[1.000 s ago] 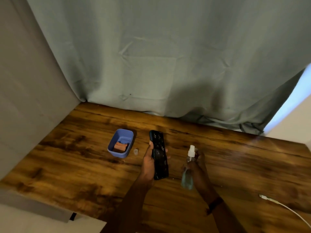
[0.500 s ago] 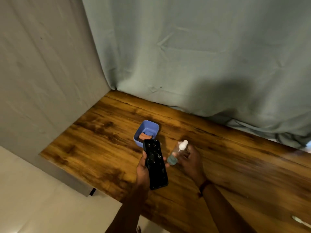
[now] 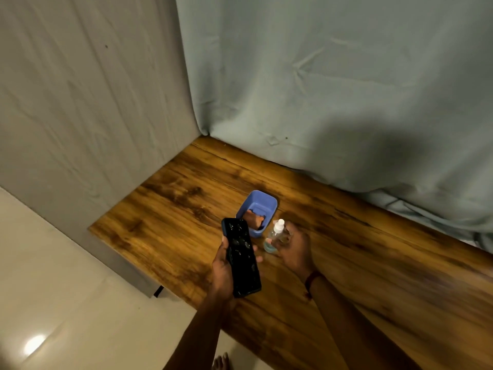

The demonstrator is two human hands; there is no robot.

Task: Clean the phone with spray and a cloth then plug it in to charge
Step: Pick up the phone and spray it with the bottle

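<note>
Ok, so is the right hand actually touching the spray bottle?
Touching. The head view shows the right hand with its fingers curled round the spray bottle, with no gap between them.

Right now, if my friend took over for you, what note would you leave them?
Left hand grips the phone, screen up, above the table edge.
Right hand holds the spray bottle beside it.
The orange cloth lies in the blue tub behind them.
Done: droplets dot the screen, so spraying seems done.
To do: put down the bottle, wipe with the cloth, plug in; no charging cable in view.
</note>
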